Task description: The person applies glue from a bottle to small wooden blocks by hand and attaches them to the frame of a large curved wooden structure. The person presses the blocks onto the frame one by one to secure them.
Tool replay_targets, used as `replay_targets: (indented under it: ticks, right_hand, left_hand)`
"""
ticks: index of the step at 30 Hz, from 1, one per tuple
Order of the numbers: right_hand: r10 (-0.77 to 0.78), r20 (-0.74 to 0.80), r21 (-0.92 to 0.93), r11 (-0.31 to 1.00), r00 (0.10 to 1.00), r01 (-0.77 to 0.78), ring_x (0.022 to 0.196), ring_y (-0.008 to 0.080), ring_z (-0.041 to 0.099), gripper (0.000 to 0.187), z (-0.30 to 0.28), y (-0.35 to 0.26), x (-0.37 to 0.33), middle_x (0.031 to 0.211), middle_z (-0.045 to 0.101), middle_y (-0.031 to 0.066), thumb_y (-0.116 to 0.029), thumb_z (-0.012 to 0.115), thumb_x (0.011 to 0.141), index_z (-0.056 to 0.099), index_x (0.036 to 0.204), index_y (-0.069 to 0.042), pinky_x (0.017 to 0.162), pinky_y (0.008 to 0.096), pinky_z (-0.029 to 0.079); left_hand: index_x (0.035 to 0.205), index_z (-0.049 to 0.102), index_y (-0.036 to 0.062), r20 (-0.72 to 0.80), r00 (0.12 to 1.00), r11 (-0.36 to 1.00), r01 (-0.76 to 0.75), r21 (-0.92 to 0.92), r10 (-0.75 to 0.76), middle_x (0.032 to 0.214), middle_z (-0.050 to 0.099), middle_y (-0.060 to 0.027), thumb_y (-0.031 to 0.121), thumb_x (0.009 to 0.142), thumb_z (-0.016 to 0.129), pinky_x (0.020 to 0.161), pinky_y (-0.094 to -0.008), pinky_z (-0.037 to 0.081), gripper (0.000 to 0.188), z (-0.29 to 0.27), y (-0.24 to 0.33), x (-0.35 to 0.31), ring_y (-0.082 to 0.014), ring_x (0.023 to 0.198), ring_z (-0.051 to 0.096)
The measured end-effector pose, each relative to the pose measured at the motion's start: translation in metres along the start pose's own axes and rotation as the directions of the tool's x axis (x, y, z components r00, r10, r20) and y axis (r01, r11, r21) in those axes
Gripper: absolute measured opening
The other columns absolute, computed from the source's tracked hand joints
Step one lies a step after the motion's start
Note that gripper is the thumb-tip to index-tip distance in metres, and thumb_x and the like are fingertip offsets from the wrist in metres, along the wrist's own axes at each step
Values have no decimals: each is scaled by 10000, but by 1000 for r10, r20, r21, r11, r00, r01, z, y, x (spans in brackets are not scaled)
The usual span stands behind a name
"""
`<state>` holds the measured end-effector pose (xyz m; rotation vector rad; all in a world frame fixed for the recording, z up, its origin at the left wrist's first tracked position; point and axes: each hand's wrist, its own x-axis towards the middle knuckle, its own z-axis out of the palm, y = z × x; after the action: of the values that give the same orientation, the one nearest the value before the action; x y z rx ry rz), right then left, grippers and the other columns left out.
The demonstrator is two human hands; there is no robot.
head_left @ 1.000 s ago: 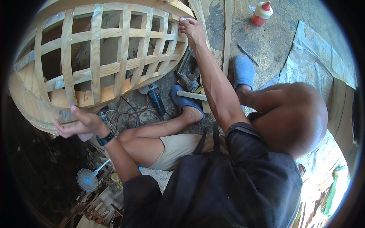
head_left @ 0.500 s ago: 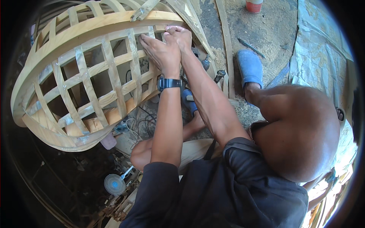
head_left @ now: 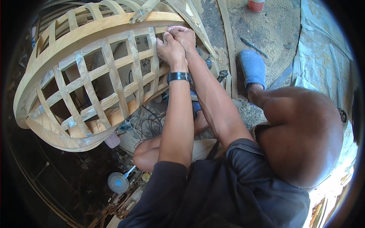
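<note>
A curved wooden lattice frame (head_left: 110,68), shaped much like a small boat hull, fills the upper left, its pale ribs crossing long strips. At its right end my two hands are close together, against the inner strips below the thick top rail (head_left: 95,28). My right hand (head_left: 184,38) is the farther one, with its fingers curled in. Just left of it and partly overlapping it, my left hand (head_left: 171,51) is closed too, with a black watch (head_left: 178,76) on its wrist. Whatever the fingers hold is hidden by the hands.
Narrow wooden strips (head_left: 228,45) lie right of the frame on a dusty floor. A blue clog (head_left: 252,68) is on my foot, near a dark pen-like tool (head_left: 253,47) and a red cup (head_left: 256,5). Cables (head_left: 152,121) and a small round fan-like object (head_left: 118,183) lie lower left.
My left hand has slid right along the frame toward my right hand, and its fingers, stretched out before, are now curled in. My right hand stays at the frame's end.
</note>
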<state>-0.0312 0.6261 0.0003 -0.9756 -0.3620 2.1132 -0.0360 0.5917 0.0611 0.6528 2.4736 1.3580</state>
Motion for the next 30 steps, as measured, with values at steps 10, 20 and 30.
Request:
replay_targets:
  ticks: [10,20,30]
  right_hand:
    - [43,-99,239,971,994,-18,629,87,571,187,-37,-4,-15,782,645,32,-179,679,916,669,1001,-13,578,239,468]
    - [29,-146,145,989,989,-8,680,77,592,271,-73,-5,-68,856,659,36,-253,665,948,661,1082,-17,615,211,465]
    - [12,-200,123,992,980,13,670,83,582,254,-79,-17,-60,852,661,37,-244,657,947,655,1077,-26,621,219,462]
  left_hand:
    - [1191,570,-5,-144,965,941,172,-291,-221,955,649,-118,183,1037,499,606,-331,502,254,38,8,0,-181,730,608]
    - [1312,489,-27,-117,992,951,17,-307,-56,1171,587,-166,197,1055,366,666,-300,504,363,36,-4,1,-174,719,593]
    - [1262,532,-30,-253,963,962,27,-271,-98,1004,615,-125,232,1079,381,641,-283,459,354,49,-4,-1,-139,636,522]
